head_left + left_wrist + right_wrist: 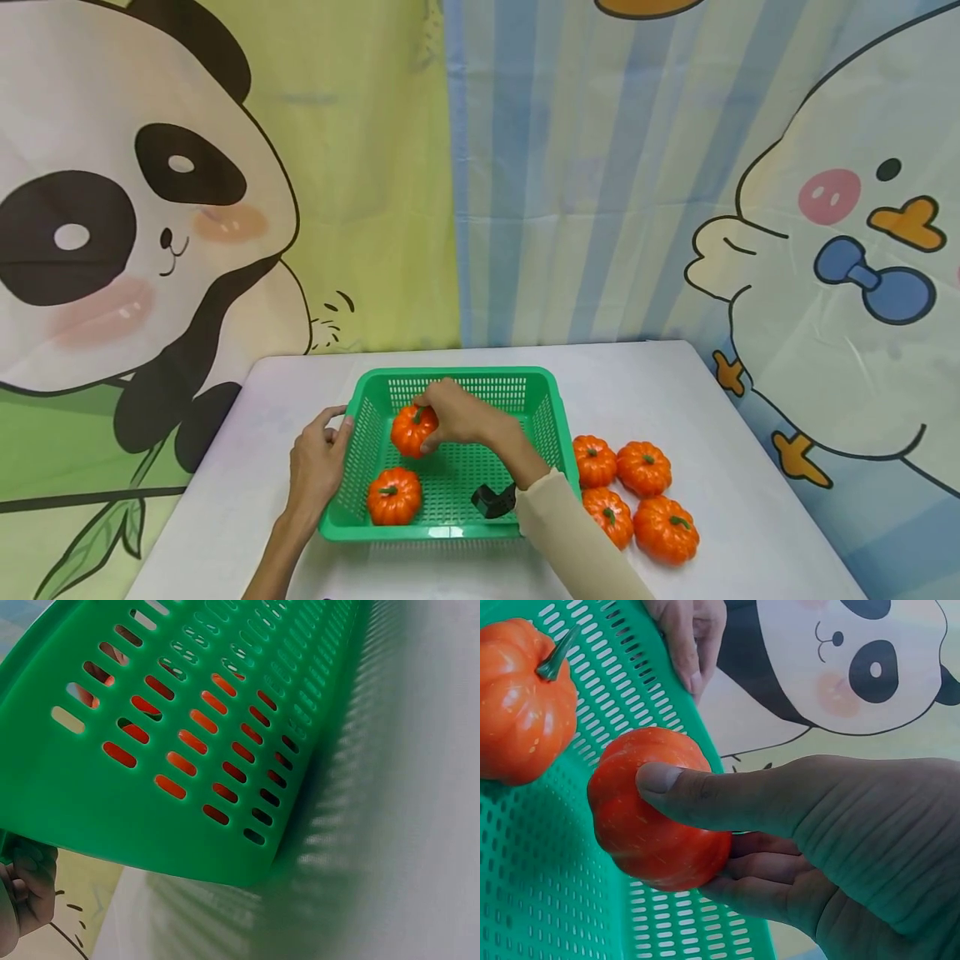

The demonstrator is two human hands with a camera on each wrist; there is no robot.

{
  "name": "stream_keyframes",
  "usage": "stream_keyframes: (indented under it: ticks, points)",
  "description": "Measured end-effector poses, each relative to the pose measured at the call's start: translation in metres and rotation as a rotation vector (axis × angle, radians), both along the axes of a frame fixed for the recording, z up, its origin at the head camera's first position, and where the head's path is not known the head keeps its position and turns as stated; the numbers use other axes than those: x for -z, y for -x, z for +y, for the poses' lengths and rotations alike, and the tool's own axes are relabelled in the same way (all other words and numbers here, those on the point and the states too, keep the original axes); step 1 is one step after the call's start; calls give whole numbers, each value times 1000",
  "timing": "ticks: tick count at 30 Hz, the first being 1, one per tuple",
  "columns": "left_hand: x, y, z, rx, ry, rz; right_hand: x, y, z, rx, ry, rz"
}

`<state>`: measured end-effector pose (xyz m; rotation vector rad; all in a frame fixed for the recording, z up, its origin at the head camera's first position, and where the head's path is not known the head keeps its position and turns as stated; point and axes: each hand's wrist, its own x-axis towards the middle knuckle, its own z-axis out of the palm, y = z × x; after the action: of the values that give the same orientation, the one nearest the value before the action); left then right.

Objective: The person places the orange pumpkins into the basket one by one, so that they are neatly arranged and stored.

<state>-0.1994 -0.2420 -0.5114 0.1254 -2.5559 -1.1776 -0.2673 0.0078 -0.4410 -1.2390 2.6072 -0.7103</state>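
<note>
The right hand [459, 414] pinches a pumpkin [407, 434] with thumb and fingers, at the far left inside the green basket [457, 372]. The left hand [318, 460] grips the basket's left edge, likely so it won't slide. The pumpkin's stem [419, 413] points mostly up; it is roundish, with no clear long way.

your right hand [457, 414] gripping between thumb [712, 795] and fingers [761, 892], your sleeved right forearm [577, 529] slanting from lower right, your left hand [318, 460] apart, fingers [36, 889] bent, your left forearm [283, 542] angled upward
</note>
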Motion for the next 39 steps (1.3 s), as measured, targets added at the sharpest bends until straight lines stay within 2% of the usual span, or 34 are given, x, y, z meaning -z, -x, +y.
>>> stream_keyframes:
  ticks: [11, 20, 29, 39]
  points:
    - [-4, -2, -1, -5, 15, -3, 2, 3, -8, -12, -33, 9]
    - [-3, -2, 0, -13, 13, -18, 15, 8, -14, -52, -62, 41]
    - [-2, -1, 1, -10, 16, -22, 24, 13, -19, -71, -26, 45]
    - [-2, -1, 2, -19, 29, -25, 34, 17, -24, -79, -42, 56]
